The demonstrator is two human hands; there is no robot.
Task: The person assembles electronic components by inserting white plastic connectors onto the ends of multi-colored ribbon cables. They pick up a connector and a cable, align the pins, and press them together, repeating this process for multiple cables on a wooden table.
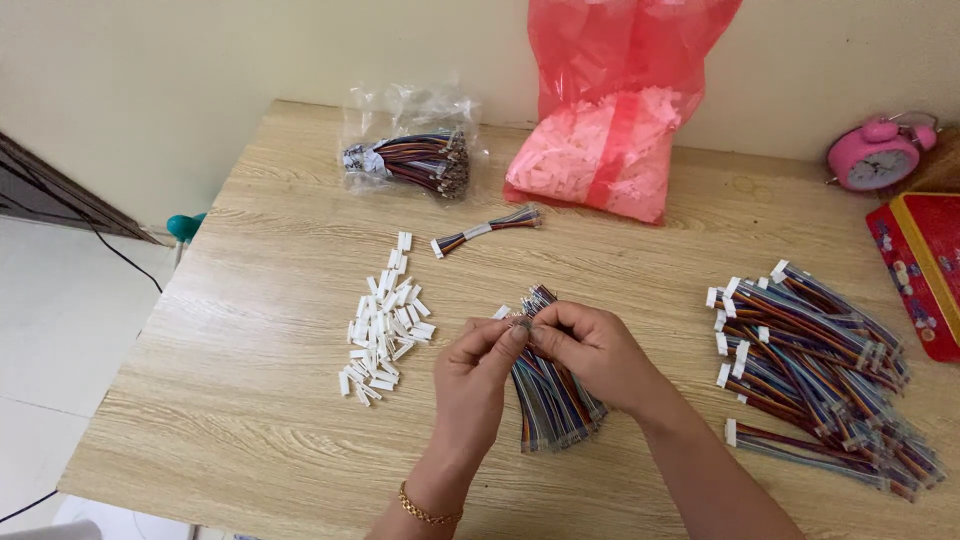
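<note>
My left hand (473,380) and my right hand (590,352) meet at the middle of the wooden table (260,330). Both pinch the top end of a multicoloured wire harness and a small white connector (503,313) at their fingertips. Under my hands lies a bundle of loose coloured wire harnesses (555,395). A scatter of small white plastic connectors (385,320) lies just left of my left hand. A gold bracelet sits on my left wrist.
A heap of harnesses with white connectors fitted (815,375) lies at the right. One single harness (487,230) lies further back. Behind stand a clear bag of harnesses (410,150), a red bag of white connectors (610,130), a pink alarm clock (875,155) and a red tin (925,265).
</note>
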